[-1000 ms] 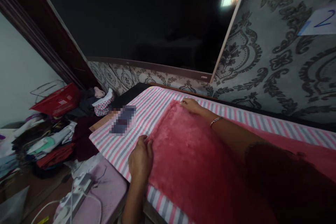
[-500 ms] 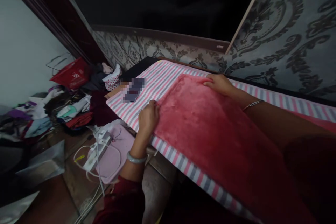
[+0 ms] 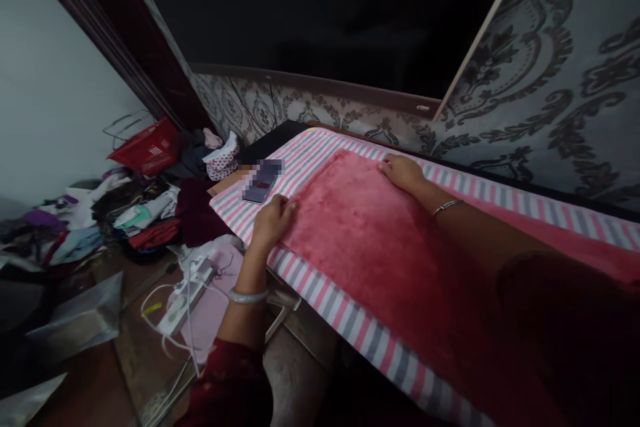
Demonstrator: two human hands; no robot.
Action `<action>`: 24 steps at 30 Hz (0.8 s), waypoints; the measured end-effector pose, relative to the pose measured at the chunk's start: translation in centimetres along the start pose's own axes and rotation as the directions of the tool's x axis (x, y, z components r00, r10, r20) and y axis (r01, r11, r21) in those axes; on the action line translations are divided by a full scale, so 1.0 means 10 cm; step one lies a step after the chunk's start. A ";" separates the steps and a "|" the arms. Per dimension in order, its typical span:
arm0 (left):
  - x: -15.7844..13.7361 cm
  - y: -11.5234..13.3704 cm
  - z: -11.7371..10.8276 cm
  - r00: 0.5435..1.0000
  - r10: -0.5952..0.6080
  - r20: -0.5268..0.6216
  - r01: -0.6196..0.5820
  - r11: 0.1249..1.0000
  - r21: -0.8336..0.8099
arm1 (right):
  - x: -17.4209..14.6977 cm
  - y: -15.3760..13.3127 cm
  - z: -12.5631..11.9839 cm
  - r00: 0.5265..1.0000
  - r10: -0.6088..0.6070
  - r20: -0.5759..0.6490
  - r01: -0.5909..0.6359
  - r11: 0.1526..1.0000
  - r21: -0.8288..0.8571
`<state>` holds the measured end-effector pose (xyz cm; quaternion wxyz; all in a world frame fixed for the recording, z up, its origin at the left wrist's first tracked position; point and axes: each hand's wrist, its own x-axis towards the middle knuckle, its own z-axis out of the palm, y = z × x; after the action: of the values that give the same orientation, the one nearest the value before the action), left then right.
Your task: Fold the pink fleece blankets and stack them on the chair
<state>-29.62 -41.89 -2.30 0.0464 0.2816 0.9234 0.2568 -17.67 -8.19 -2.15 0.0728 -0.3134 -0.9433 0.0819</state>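
A red plush cloth (image 3: 360,227) lies over the pink, grey and white striped cover (image 3: 345,310) of a long, narrow board. My left hand (image 3: 271,220) is at the cloth's near left edge, its fingers curled and the thumb against the pile. Across the cloth, my right hand (image 3: 404,173) has bent fingers closed on the far edge, close to the far left corner. The undersides of both hands' fingertips are hidden. A phone (image 3: 259,190), partly pixelated, rests on the striped cover beyond my left hand.
A large dark screen (image 3: 320,20) hangs above the board against patterned wallpaper (image 3: 520,80). Heaped clothes (image 3: 145,210) and a red basket (image 3: 150,147) are at the left. Below stands a white power strip (image 3: 187,297) with looped cables.
My left hand has shifted slightly left and its thumb now shows apart from the fingers. My right hand has moved a little left; the raised hem under it looks flatter. The view has tilted slightly.
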 end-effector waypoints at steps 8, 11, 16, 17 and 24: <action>-0.22 -0.24 -0.15 1.000 0.003 0.009 0.001 0.877 -0.480 | 0.04 0.04 -0.02 0.997 -0.020 -0.069 0.019 1.000 -0.012; -0.24 -0.21 -0.16 0.994 -0.049 -0.096 0.001 0.894 -0.449 | 0.10 0.06 -0.02 0.983 0.018 -0.181 -0.015 1.000 0.018; -0.19 -0.20 -0.12 0.992 -0.094 -0.080 0.067 0.956 -0.285 | 0.17 0.08 0.10 0.989 -0.016 -0.147 0.019 1.000 0.020; -0.18 -0.21 -0.10 0.991 -0.115 -0.071 0.096 0.968 -0.232 | 0.16 0.09 0.13 0.991 -0.021 -0.135 0.024 1.000 0.021; -0.26 -0.23 0.04 0.976 -0.147 -0.162 0.109 0.969 -0.221 | -0.09 0.29 0.05 0.996 0.029 -0.084 -0.039 0.992 -0.124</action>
<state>-28.50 -44.74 -3.94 0.0103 0.1906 0.9077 0.3738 -15.36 -6.54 -3.33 0.0904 -0.3366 -0.9372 0.0107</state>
